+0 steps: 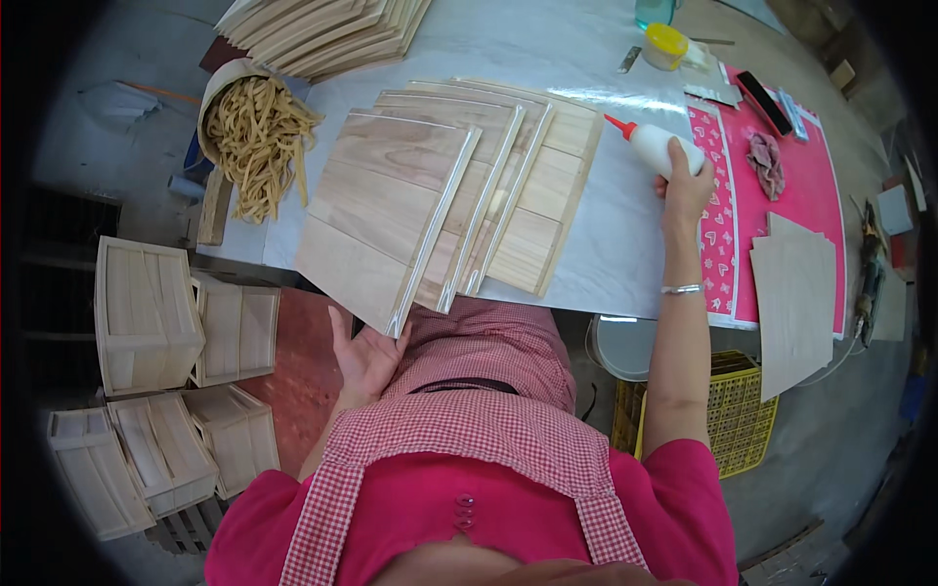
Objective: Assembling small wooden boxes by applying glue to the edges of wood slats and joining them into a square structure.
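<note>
My right hand is wrapped round a white squeeze bottle, which lies tilted with its red nozzle pointing left toward the wooden panels. In front of me several pale wooden panels lie fanned and overlapping, the front panel uppermost and jutting past the table edge. Shiny whitish lines run along their top and right edges. Just below the front panel's near corner is my left hand, palm up, thumb spread from the fingers. Its fingertips are at that corner; whether they touch it I cannot tell.
Rubber bands spill from a container on the left, below a stack of wooden boards. Wooden boxes stand at lower left. A pink sheet bears a cloth and thin boards. A yellow crate sits below.
</note>
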Motion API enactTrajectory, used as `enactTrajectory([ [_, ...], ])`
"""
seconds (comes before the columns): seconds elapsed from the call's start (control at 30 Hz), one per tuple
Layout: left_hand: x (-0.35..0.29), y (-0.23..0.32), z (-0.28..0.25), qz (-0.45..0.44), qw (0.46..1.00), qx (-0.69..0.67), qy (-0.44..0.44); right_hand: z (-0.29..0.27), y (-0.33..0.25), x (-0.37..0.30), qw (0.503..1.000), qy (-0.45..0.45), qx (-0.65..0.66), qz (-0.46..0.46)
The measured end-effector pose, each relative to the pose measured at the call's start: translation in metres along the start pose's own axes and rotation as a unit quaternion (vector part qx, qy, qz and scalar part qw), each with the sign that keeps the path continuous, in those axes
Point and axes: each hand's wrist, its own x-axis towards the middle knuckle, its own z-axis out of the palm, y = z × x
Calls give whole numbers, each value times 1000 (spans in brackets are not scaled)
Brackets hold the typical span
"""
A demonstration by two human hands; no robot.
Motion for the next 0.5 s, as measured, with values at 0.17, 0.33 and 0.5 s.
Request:
enactTrajectory([
  [0.17, 1, 3, -12, -19, 1000, -17, 9, 7, -2, 12, 998, -15, -66, 8],
  [0.33, 1, 2, -20, -20, 1000, -13, -7, -7, -6, 2, 997, -42, -68, 2],
  [0.5, 5, -1, -19, -35, 999, -20, -16, -25, -5, -27, 995, -73, -69, 10],
])
